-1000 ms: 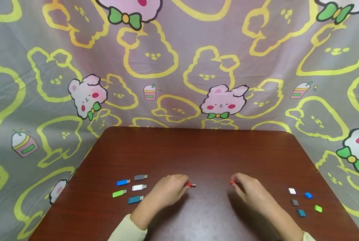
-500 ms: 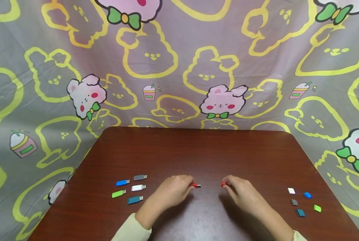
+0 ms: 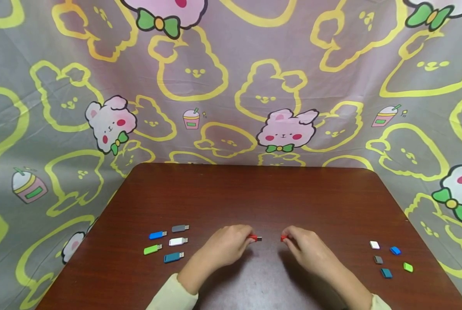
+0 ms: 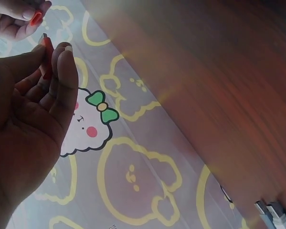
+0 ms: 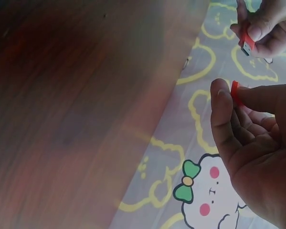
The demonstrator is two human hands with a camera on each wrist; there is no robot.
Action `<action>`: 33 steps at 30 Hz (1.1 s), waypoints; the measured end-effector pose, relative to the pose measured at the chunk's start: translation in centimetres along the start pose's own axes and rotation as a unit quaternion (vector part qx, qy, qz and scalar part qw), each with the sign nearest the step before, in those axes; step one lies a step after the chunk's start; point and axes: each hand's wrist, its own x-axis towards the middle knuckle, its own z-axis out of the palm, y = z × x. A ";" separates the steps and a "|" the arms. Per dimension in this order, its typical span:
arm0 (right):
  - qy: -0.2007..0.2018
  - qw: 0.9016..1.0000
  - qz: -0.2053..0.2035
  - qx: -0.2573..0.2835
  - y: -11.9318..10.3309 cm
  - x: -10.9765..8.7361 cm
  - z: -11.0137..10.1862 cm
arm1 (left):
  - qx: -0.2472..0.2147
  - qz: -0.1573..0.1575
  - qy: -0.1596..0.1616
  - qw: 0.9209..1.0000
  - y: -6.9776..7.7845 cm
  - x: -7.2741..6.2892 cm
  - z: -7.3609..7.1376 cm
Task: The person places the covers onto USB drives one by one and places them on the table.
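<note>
Between its thumb and fingers, my left hand (image 3: pixel 229 243) pinches a red USB stick (image 4: pixel 48 56), its metal plug pointing right in the head view. Facing it, my right hand (image 3: pixel 308 247) pinches a small red USB cap (image 5: pixel 235 92). A short gap separates plug and cap, both held above the middle of the table. Most of the stick's body is hidden by the left fingers. The right wrist view shows the stick's bare plug (image 5: pixel 246 48) beyond the cap.
Left on the brown table (image 3: pixel 254 193) lie several uncapped USB sticks: blue (image 3: pixel 157 235), grey (image 3: pixel 180 228), white (image 3: pixel 177 241), green (image 3: pixel 152 249) and teal (image 3: pixel 173 257). Loose caps in white (image 3: pixel 374 245), blue (image 3: pixel 395 250), grey (image 3: pixel 378 259), green (image 3: pixel 408 267) and teal (image 3: pixel 386 273) lie right.
Both hands have moved toward each other, the left one rightward with the red USB stick, the right one leftward with the red cap. The gap between plug and cap has narrowed.
</note>
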 end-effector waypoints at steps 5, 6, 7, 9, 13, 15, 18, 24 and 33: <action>-0.006 1.000 0.004 0.014 -0.1 0.1 0.2 | -0.023 -0.003 -0.001 1.000 0.3 0.2 0.1; -0.006 1.000 0.003 0.017 -0.2 0.1 0.2 | -0.029 -0.004 -0.002 1.000 0.4 0.3 0.1; -0.006 1.000 0.003 0.021 -0.2 0.2 0.3 | -0.033 -0.004 -0.003 0.999 0.5 0.3 0.1; -0.008 1.000 -0.001 0.028 -0.2 0.2 0.3 | -0.037 -0.005 -0.009 0.999 0.6 0.4 0.1; -0.009 0.999 -0.009 0.037 -0.4 0.3 0.4 | -0.031 -0.005 -0.019 0.999 0.8 0.6 0.3; -0.010 0.999 -0.011 0.037 -0.5 0.4 0.4 | -0.029 -0.005 -0.021 0.999 0.9 0.7 0.3; -0.011 0.999 -0.011 0.035 -0.7 0.4 0.6 | -0.029 -0.002 -0.022 0.999 1.0 0.8 0.4; -0.018 0.999 -0.012 0.038 -0.9 0.5 0.7 | -0.023 0.013 -0.013 1.000 1.2 0.8 0.4; -0.016 0.999 -0.012 0.038 -1.1 0.5 0.8 | -0.017 0.019 -0.011 1.000 1.3 0.9 0.5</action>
